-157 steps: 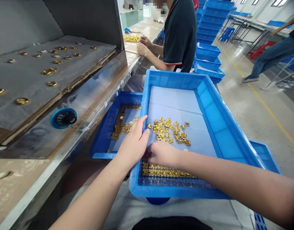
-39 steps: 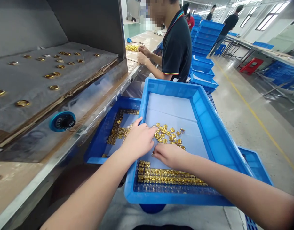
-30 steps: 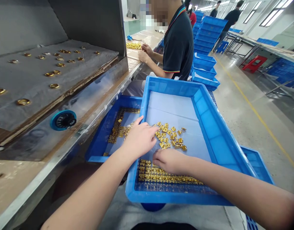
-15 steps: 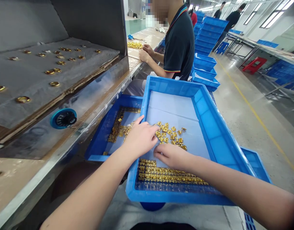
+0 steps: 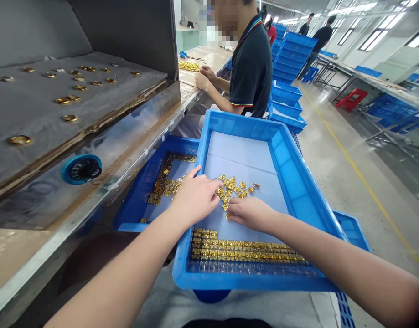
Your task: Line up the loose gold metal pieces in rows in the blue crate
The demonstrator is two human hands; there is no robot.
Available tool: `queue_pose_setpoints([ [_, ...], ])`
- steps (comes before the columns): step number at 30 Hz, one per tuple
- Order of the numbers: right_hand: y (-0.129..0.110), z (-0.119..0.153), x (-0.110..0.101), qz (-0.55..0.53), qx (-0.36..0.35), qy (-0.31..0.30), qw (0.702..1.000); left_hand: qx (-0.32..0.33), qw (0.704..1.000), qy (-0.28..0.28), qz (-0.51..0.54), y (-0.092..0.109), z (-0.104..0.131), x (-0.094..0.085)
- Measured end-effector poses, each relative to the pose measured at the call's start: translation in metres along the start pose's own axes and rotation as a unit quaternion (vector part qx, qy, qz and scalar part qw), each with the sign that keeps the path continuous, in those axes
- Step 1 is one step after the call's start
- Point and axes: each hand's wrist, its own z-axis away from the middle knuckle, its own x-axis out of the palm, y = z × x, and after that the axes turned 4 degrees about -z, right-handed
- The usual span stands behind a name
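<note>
A blue tray (image 5: pixel 305 196) lined with white paper holds a loose heap of gold pieces (image 5: pixel 230 186) in its middle. Rows of gold pieces (image 5: pixel 243 249) stand side by side along its near end. My left hand (image 5: pixel 197 193) reaches over the tray's left rim, fingers bent at the heap's left edge; what they hold, if anything, is hidden. My right hand (image 5: pixel 248 212) is at the heap's near side, its fingertips closed on a small gold piece (image 5: pixel 227 217).
A second blue tray (image 5: pixel 134 205) with gold pieces sits lower left. Gold rings (image 5: pixel 69 118) lie on a grey cloth inside a metal booth at the left. Ahead, a person (image 5: pixel 252 64) in a dark shirt works at the bench. Stacked blue trays (image 5: pixel 293 54) stand behind.
My right hand has shifted up and away from the near rows to the heap, and a gold piece now shows at its fingertips. The whole view has drifted slightly.
</note>
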Motion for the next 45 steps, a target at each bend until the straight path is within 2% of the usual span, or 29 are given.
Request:
queue_pose_setpoints([
  [7, -0.018, 0.002, 0.016, -0.135, -0.024, -0.013, 0.990, 0.001, 1.000, 0.001, 0.002, -0.001, -0.001, 0.001],
  [11, -0.024, 0.001, 0.022, -0.157, -0.022, -0.018, 0.987, -0.004, 1.000, -0.007, 0.004, 0.000, -0.001, 0.000],
  [15, -0.021, 0.004, 0.018, -0.163, -0.015, -0.004, 0.987, -0.008, 1.000, -0.008, 0.005, 0.000, -0.001, -0.001],
  [21, 0.003, 0.002, -0.003, -0.071, 0.035, 0.095, 0.992, -0.003, 1.000, -0.009, -0.001, 0.001, -0.001, 0.000],
  [26, 0.001, -0.011, 0.001, -0.020, 0.095, 0.087, 0.991, -0.007, 1.000, -0.012, -0.004, 0.001, -0.002, -0.001],
  [29, -0.004, -0.015, 0.005, -0.008, 0.104, 0.076, 0.992, -0.005, 1.000, -0.011, -0.004, 0.001, -0.001, -0.002],
  [34, -0.004, -0.005, 0.004, -0.012, 0.066, 0.054, 0.996, -0.007, 1.000, -0.011, -0.002, 0.002, -0.001, -0.003],
  [40, -0.003, 0.017, 0.005, -0.047, -0.017, -0.019, 0.999, -0.008, 1.000, -0.012, -0.001, 0.002, -0.001, -0.003],
  [45, -0.006, 0.026, 0.008, -0.078, -0.031, -0.022, 0.996, -0.007, 1.000, -0.009, 0.001, 0.001, -0.001, -0.001],
])
